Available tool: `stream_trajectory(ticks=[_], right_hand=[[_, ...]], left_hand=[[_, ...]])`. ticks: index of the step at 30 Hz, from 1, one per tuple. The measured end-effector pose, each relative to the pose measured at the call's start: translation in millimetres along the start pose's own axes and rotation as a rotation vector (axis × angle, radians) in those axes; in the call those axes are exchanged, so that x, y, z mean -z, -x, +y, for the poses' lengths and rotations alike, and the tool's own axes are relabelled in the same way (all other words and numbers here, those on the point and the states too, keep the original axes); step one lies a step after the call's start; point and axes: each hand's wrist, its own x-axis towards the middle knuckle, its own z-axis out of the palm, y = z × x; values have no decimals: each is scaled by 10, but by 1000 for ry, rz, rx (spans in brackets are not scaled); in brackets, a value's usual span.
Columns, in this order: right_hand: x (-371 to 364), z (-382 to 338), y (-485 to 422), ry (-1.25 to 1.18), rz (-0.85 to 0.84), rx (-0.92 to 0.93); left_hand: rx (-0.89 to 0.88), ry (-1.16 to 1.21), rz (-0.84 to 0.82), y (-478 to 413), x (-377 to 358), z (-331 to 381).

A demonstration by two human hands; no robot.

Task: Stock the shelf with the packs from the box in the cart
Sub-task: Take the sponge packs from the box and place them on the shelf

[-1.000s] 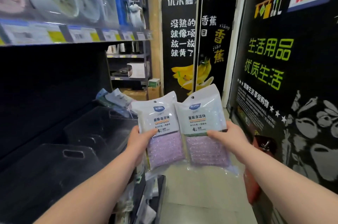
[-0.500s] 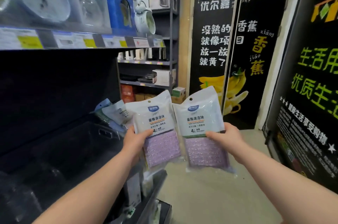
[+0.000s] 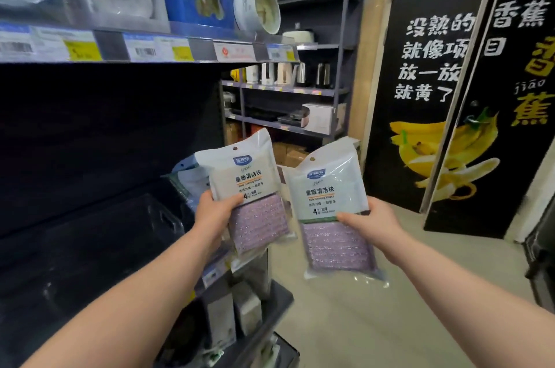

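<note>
I hold two clear packs of purple cleaning sponges with white label tops. My left hand [image 3: 214, 213] grips the left pack [image 3: 249, 187] by its left edge, right at the end of the dark shelf [image 3: 99, 217]. My right hand [image 3: 371, 222] grips the right pack [image 3: 333, 214] by its right edge, a little lower and out over the aisle floor. The two packs stand apart, both upright. Another similar pack [image 3: 187, 175] lies on the dark shelf just behind the left one. The cart and its box are out of view.
Above the dark shelf runs a price-tag rail [image 3: 144, 47] under boxed clocks and a white alarm clock [image 3: 258, 5]. Further shelves [image 3: 285, 91] with kettles stand behind. Black banana posters [image 3: 435, 97] line the right side. Lower shelves [image 3: 255, 307] jut out below my left arm.
The view has swung left and closer to the shelf. Both packs have moved up toward the shelf end, and a gap has opened between them, the right one dropping slightly lower.
</note>
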Motion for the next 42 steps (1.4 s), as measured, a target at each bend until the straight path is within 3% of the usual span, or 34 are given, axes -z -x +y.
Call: stream_trajectory(ticks=[15,34,42], right_hand=[[-541,-347,-1782,-52,-162,138],[-1549,-724,-2925,-78,-770,244],[-2042,-699,-2952,-72,-907,242]], left_hand=[[34,39,228,-1353,-101,-248],[136,-30,426,-1477,-111,-488],[178,-139,476,-1655,-69,-338]])
